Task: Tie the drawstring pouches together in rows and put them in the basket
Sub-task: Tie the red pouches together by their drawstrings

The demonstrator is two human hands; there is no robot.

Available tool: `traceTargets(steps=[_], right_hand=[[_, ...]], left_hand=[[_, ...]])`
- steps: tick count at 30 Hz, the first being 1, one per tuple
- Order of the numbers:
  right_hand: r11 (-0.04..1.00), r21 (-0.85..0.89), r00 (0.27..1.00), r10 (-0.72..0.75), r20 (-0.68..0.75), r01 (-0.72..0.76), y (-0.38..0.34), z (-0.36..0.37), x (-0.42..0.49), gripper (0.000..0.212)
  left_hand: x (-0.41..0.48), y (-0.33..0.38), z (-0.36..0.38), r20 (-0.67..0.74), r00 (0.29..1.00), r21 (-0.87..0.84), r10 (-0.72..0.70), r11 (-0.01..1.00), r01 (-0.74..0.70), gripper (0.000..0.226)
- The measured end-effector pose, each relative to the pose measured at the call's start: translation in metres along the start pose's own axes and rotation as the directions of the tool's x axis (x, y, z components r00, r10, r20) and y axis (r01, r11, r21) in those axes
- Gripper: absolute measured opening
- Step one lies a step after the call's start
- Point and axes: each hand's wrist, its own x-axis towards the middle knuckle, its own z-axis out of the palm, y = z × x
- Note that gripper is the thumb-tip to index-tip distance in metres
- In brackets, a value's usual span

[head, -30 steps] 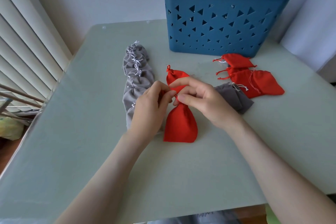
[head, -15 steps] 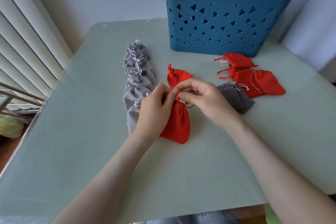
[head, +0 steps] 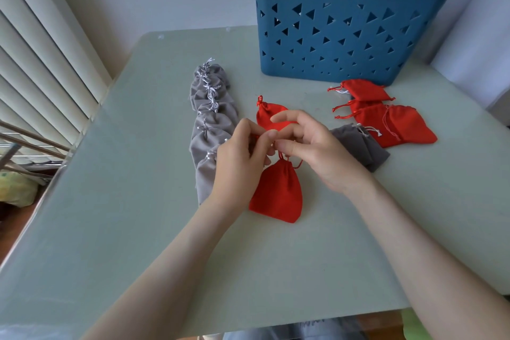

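So both hands are mid-knot in the middle of the worktop (head: 132, 229). The left hand (head: 240, 154) has its grip pinched tight on the red drawstring (head: 300, 164), and the right hand (head: 311, 152) pinches the same cord between thumb and forefinger, with its other fingers lifted and a bit spread. The cord runs between two red pouches. The near red pouch (head: 277, 193) lies flat just below the hands, and the far red pouch (head: 269, 116) pokes out just behind them. Left of that lies the grey row (head: 211, 119), already tied together, with the left hand covering its near end. To the right there's a loose grey pouch (head: 361, 149) touching a little heap of red pouches (head: 392, 119). The blue basket (head: 345, 36) stands at the back, just behind that heap.
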Motion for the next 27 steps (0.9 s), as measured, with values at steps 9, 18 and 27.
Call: traceTargets(steps=[9,18,27], right_hand=[[0.993,-0.117,0.988,-0.025,-0.152,0.007,0.008,0.002,0.004,0.035],[0.966,-0.204,0.971,-0.192,-0.141,0.162,0.011,0.010,0.003,0.029],[0.983,0.029,0.976,-0.174,-0.129,0.179,0.004,0.009,0.000,0.026]], left_hand=[[0.004,-0.017,0.006,0.111,0.993,0.125,-0.030,0.992,0.016,0.013],[0.008,-0.016,-0.003,0.293,0.922,-0.090,-0.253,0.953,0.290,0.015],[0.008,-0.015,-0.003,0.365,0.904,-0.222,-0.223,0.922,0.317,0.006]])
